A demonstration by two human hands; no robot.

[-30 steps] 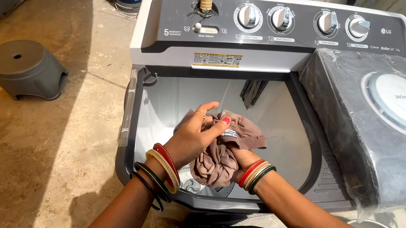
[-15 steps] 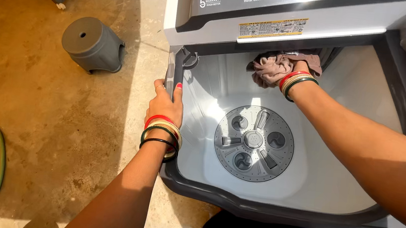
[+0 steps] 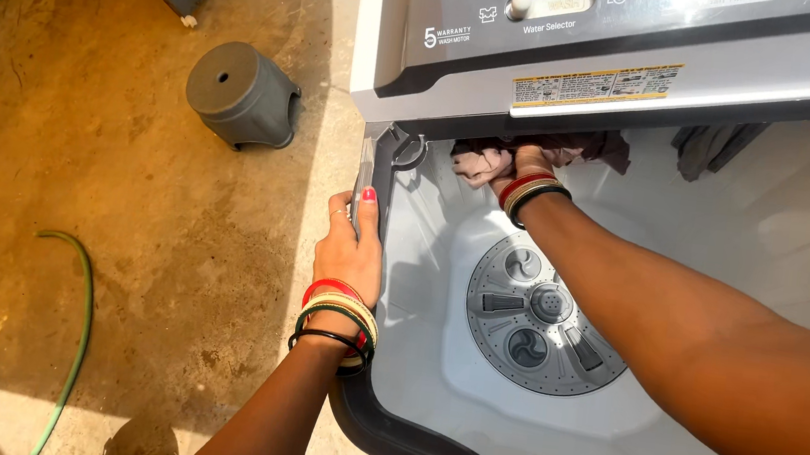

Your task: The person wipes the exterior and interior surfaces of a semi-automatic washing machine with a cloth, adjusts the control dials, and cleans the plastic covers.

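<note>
You stand on a stained concrete floor (image 3: 121, 258) in hard sunlight, with a grey plastic stool (image 3: 242, 95) to the far left and a green hose (image 3: 74, 323) curving along the near left. In front of you is a top-loading washing machine (image 3: 461, 73), its grey control panel running across the far edge.

The open wash tub (image 3: 431, 361) is white inside and almost bare: only the round grey pulsator (image 3: 541, 317) sits at its bottom, and a brownish-pink cloth (image 3: 480, 163) is pressed high against the far wall, just under the panel's overhang. A darker grey piece (image 3: 712, 147) hangs on the far wall further right.

The tub's dark rim (image 3: 382, 446) sweeps round the near side; the inside offers wide open room below your forearm, while the far-left corner under the overhang is tight.

Your left hand (image 3: 350, 252) rests on the left rim of the tub, fingers wrapped over the outer edge and thumb lying along the top, bangles at the wrist. Your right hand (image 3: 522, 165) reaches across to the far wall, closed around the cloth and bunching it against the tub; its fingers are mostly buried in the fabric.
</note>
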